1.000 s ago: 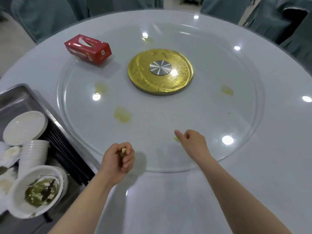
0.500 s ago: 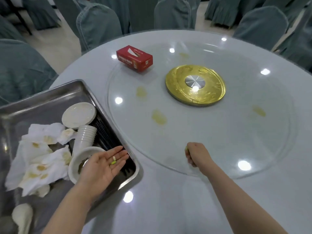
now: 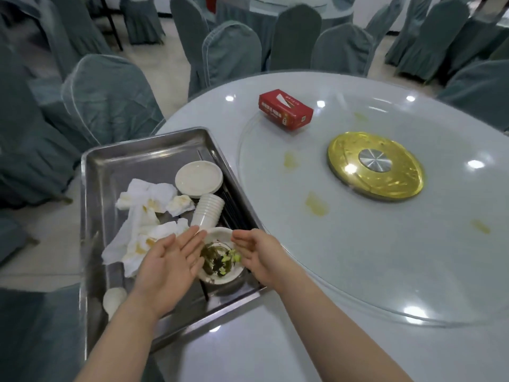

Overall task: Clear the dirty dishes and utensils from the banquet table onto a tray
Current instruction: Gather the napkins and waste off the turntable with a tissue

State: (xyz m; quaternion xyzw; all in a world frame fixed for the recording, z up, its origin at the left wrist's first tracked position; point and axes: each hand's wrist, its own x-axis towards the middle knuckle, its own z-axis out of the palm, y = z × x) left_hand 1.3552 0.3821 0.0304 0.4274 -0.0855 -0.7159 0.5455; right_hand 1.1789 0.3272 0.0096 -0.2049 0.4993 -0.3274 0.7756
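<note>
Head view: left hand (image 3: 168, 260), right hand (image 3: 259, 255) both spread, empty.

Left hand (image 3: 168, 260) covers white scrap bowl's (image 3: 220, 278) left rim; dark chopsticks (image 3: 234, 216) partly under stacked white cups (image 3: 208, 209); red tissue box (image 3: 285, 110) print unreadable.

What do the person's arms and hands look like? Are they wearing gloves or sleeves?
No gloves and no sleeves show. The left hand and right hand are bare, and both forearms are bare right down to the bottom edge of the picture. No rings, watch or bracelets can be seen on the fingers or wrists.
</note>
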